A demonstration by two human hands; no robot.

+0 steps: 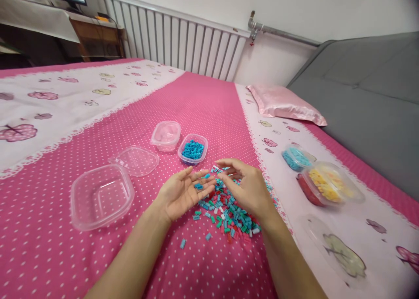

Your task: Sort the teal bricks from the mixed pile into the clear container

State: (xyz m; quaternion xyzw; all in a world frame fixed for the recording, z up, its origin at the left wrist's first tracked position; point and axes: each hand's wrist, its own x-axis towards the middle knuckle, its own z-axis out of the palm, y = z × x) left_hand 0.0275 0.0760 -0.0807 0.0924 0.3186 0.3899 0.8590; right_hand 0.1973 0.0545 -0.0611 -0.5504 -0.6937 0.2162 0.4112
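My left hand (186,192) is turned palm up with its fingers stretched out, holding a few small blue building bricks (198,186) on the fingers. Close beside its fingertips is my right hand (248,187), curved over the pile with thumb and fingers apart; nothing shows between them. Below both hands lies a pile of small mixed bricks (234,211) in teal, green, red, light blue and white, partly hidden by the right hand. Just beyond the left fingertips stands a clear tub (207,147) of blue bricks (192,149).
Left are a large clear container (101,198), a clear lid (139,160) and a small clear tub (166,133). Right stand tubs of light blue (296,158), yellow (322,185) and red bricks (307,190). Two loose bricks (182,244) lie near me on the bedspread (209,102).
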